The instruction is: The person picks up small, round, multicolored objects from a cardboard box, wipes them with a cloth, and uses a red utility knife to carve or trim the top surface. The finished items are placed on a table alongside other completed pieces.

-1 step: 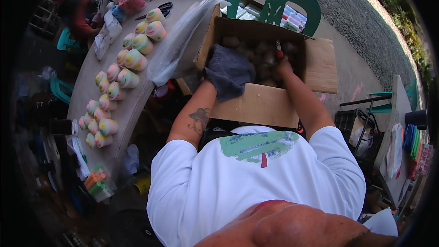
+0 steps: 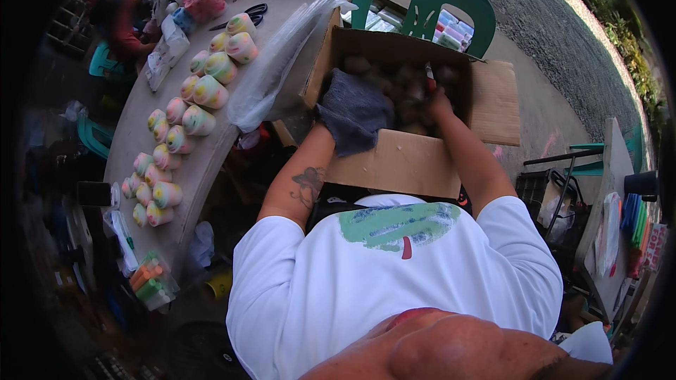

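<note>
Cardboard box (image 2: 415, 162) of brown lumps (image 2: 405, 88)

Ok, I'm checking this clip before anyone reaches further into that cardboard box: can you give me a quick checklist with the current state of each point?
1. Cardboard box open at the top: ok, flaps folded out.
2. Left hand has the dark grey cloth: ok, the cloth drapes over the hand at the box's rim.
3. Right hand inside the box: ok, it holds a thin red-handled tool; what kind of tool, cannot tell.
4. Brown round items in the box visible: ok, but what they are, cannot tell.
5. Box resting steadily: cannot tell, its underside is hidden by the person's body.
6. Pastel cones on the table clear of the box: ok, a clear plastic bag lies between.
</note>
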{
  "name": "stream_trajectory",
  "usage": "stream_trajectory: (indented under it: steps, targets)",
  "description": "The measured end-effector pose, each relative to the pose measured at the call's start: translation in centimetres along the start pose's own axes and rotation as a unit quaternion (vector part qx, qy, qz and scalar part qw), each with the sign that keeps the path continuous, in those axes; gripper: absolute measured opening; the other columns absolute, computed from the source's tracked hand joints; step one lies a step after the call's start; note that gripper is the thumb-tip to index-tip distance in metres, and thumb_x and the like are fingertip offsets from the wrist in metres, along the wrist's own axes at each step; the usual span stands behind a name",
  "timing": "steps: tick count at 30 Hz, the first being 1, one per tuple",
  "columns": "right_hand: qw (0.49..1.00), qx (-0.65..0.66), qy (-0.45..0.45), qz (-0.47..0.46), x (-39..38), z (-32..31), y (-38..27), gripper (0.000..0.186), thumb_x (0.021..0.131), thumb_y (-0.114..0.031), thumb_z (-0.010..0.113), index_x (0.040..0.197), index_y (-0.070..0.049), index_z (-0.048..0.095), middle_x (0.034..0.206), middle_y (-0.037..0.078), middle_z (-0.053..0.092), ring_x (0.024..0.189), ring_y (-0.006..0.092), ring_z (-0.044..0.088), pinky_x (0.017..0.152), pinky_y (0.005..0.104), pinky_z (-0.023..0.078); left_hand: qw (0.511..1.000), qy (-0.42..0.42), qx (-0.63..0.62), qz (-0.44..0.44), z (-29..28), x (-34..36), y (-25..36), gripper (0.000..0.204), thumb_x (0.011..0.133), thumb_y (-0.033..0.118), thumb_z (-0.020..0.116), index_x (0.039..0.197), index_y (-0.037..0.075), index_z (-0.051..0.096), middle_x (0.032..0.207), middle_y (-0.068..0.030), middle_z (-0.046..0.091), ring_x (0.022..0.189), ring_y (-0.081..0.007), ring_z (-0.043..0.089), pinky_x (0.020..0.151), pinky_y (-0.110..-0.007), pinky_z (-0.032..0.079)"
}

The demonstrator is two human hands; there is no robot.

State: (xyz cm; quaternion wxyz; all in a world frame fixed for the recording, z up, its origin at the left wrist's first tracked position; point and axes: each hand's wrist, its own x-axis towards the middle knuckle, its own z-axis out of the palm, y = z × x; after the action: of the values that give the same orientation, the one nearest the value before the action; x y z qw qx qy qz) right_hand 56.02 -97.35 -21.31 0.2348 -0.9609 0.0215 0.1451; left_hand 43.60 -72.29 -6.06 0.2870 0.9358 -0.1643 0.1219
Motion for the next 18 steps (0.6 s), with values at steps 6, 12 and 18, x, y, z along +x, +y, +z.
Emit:
stream_trajectory:
  steps: [6, 12, 18]
  targets:
    - [0.984, 0.118, 0.026, -0.128, -2.3, -3.8, -2.9, 0.078, 0.066, -0.040, 0.086, 0.120, 0.001, 0.048, 0.108, 0.020, 0.064, 0.100, 0.0325, 0.064, 0.087, 0.0358, 0.050, 1.000, 0.011, -0.009, 0.002, 0.3, 0.9, 0.2, 0.039, 0.076, 0.032, 0.072, 0.106, 0.010, 0.062, 0.101, -0.0107, 0.065, 0.095, -0.0282, 0.064, 0.090, -0.039, 0.048]
    - [0.948, 0.097, -0.051, -0.298, -8.1, -11.6, -14.7, 0.064, 0.070, -0.035, 0.087, 0.108, 0.000, 0.051, 0.095, 0.016, 0.064, 0.085, 0.0241, 0.062, 0.076, 0.0357, 0.050, 0.984, 0.146, -0.100, -0.005, 1.0, 1.5, 2.8, 0.040, 0.072, 0.032, 0.077, 0.103, 0.011, 0.063, 0.097, -0.0104, 0.066, 0.092, -0.0283, 0.065, 0.086, -0.038, 0.049]
    - [0.869, 0.363, -0.156, -0.297, -9.3, -15.2, -16.3, 0.065, 0.081, -0.029, 0.081, 0.125, 0.003, 0.046, 0.122, 0.015, 0.061, 0.112, 0.0201, 0.060, 0.097, 0.0345, 0.048, 0.980, 0.163, 0.079, -0.080, -1.8, 0.1, 4.4, 0.043, 0.068, 0.031, 0.082, 0.101, 0.011, 0.063, 0.096, -0.0066, 0.066, 0.085, -0.0286, 0.065, 0.075, -0.041, 0.052]
